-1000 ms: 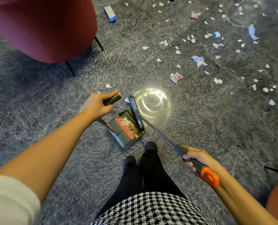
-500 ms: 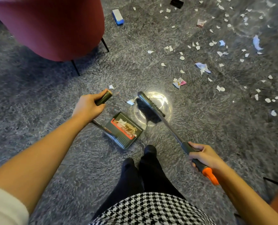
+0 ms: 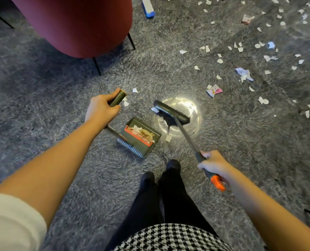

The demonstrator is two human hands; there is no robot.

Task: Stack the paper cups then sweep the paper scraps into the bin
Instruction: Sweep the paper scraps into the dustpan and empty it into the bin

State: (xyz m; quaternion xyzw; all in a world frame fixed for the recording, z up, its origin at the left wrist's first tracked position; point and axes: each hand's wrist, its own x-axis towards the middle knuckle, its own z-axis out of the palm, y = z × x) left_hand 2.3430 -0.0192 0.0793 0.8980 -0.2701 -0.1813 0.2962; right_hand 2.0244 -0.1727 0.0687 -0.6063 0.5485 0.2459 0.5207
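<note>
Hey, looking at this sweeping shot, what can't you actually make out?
All head view.
Bin and paper cups: outside the frame.
Broom head bristles: blurred, and the glare patch washes out whether they touch the floor.
Scraps in the dustpan: too small and jumbled to count.
Red chair: cut off by the top edge.

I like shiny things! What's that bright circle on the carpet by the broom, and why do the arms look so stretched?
Head view: a ring of glare lights the grey carpet under the broom head, likely from a light above; head view again: the wide-angle lens stretches the arms toward the corners.
</note>
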